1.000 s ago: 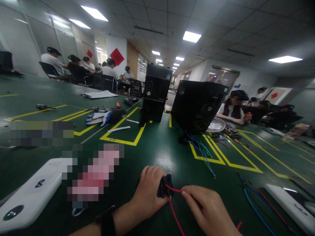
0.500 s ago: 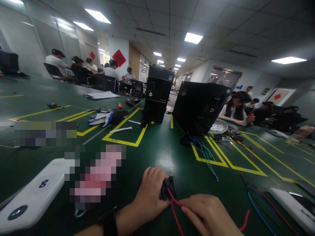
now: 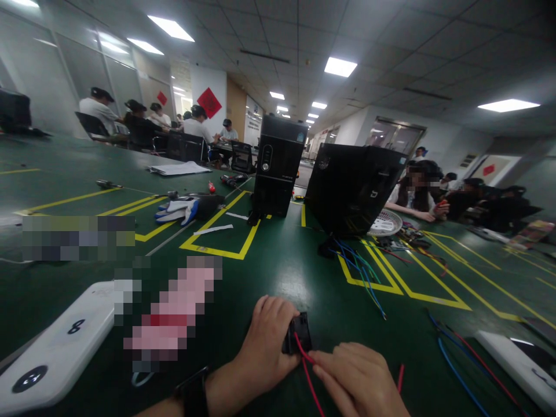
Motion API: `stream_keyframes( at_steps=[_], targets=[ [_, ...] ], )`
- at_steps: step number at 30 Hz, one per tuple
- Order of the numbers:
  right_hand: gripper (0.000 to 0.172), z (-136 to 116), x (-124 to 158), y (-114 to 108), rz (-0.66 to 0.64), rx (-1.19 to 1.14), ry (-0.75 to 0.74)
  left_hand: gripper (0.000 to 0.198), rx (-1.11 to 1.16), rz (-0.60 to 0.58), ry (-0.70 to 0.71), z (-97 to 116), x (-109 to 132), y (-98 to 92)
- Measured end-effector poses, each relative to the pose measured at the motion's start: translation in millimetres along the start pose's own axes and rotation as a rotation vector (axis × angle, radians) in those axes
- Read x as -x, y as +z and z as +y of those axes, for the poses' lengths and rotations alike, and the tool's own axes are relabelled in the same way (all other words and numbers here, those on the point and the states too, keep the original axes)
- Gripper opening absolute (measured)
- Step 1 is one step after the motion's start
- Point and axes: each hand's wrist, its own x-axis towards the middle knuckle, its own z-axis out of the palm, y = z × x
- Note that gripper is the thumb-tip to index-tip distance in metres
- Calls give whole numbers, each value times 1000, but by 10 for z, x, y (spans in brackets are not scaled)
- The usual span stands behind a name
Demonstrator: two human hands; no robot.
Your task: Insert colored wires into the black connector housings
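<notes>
A small black plastic block (image 3: 303, 331) rests near the table's front, with my left hand (image 3: 270, 336) closed around its left side. A red wire (image 3: 309, 379) runs out of the block, and another stretch of it trails toward the lower edge. Close to the block, my right hand (image 3: 354, 373) pinches the red wire between thumb and forefinger. A red end of wire (image 3: 400, 377) sticks out beyond the back of that hand. The point where the wire enters the block is partly covered by my left fingers.
Loose blue and red wires (image 3: 460, 365) lie at the right beside a white device (image 3: 516, 359). Blue and green wires (image 3: 362, 272) lie before two black computer cases (image 3: 354, 191). A white device (image 3: 65, 347) and blue-white gloves (image 3: 177, 211) are on the left.
My right hand has shifted slightly left, closer to the black block, still pinching the red wire. The red end behind it has moved left too. My left hand stays almost in place.
</notes>
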Motion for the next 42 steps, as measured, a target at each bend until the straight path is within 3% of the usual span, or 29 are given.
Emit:
stream_keyframes(
  at_steps=[4, 9, 13, 16, 18, 20, 23, 28, 32, 36, 42],
  targets=[
    [19, 51, 6, -72, -166, -3, 13, 31, 4, -3, 8, -13, -3, 5],
    [21, 158, 10, -177, -345, 11, 185, 33, 20, -15, -5, -8, -9, -21],
    [19, 175, 10, -158, -175, 46, 222, 34, 9, -24, 1, 16, -6, -51],
    [17, 121, -1, -73, 24, 62, 157, 32, 3, -22, 11, 26, 2, -55],
    [17, 66, -11, -15, 80, 58, 107, 31, 2, -12, 11, 26, 6, -48],
    [18, 17, -17, 18, 49, 49, 49, 30, -2, -8, 12, 22, 6, -41],
    [21, -7, -19, 3, -98, 38, -15, 30, -5, -13, 5, 14, -2, -40],
    [25, 103, -21, -119, -304, 20, 68, 33, -11, -19, -8, 10, -13, -56],
    [22, 181, -17, -163, -171, 73, 132, 37, -22, -15, -14, 19, -11, -59],
    [18, 140, -21, -104, 19, 115, 71, 37, -31, -17, -8, 20, -5, -54],
    [20, 39, -41, -20, 24, 90, -19, 33, -28, -18, -5, 15, -11, -49]
  ],
)
